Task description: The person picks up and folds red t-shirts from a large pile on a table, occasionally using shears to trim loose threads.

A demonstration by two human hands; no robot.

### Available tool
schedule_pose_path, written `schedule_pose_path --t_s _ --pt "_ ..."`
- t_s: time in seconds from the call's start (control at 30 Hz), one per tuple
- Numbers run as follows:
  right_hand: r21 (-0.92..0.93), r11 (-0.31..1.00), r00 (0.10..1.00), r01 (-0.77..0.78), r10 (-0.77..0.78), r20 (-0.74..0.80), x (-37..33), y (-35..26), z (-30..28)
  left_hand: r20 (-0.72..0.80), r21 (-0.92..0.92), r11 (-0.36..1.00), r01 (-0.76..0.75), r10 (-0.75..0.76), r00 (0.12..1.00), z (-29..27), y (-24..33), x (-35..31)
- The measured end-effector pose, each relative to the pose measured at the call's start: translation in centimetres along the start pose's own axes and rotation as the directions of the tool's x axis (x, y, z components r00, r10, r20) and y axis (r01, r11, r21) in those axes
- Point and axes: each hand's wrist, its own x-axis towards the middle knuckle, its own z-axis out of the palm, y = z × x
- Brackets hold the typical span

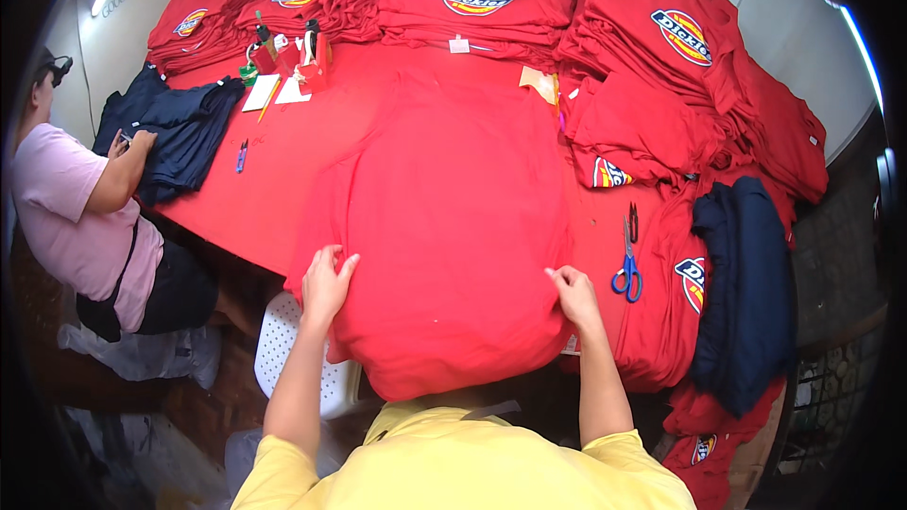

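A plain red T-shirt (453, 227) lies spread out in front of me, its near edge hanging over the table's front. At its left edge my left hand (326, 285) grips the cloth, the fingers curled and the thumb toward the middle. My right hand (574, 297) pinches the opposite edge between thumb and fingers. Blue-handled scissors (627, 269) lie to the right of my right hand, with small dark thread snips (633, 222) beside them.
Stacks of red printed shirts (472, 0) line the back and right. Folded navy garments (746, 293) lie at right. Farther left, a person (90, 198) handles navy cloth (175, 132). A red holder (307, 66) and pencil (269, 99) sit behind; a white stool (293, 359) stands below.
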Motion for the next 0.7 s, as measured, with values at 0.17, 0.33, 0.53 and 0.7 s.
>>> schedule_pose_path --t_s 0.17,0.33,0.53,0.7 --pt "0.871 0.472 0.99 0.136 -0.033 -0.136 -0.4 -3.6 -4.0 0.038 -0.963 0.259 0.077 -0.153 0.988 -4.5 -2.0 3.1" --pt "0.753 0.572 0.942 -0.325 0.126 0.31 4.0 -3.9 0.2 0.466 -0.882 -0.113 0.457 -0.074 0.882 -5.4 -0.6 5.6" --pt "0.822 0.426 0.89 -0.378 -0.077 0.449 6.7 -10.9 -1.7 0.202 -0.959 0.227 0.172 0.117 0.972 -10.9 1.5 7.2" --pt "0.375 0.887 0.955 0.269 -0.297 0.018 11.9 -13.8 -6.3 -0.134 -0.538 0.761 -0.363 0.348 0.928 -15.3 5.0 11.9"
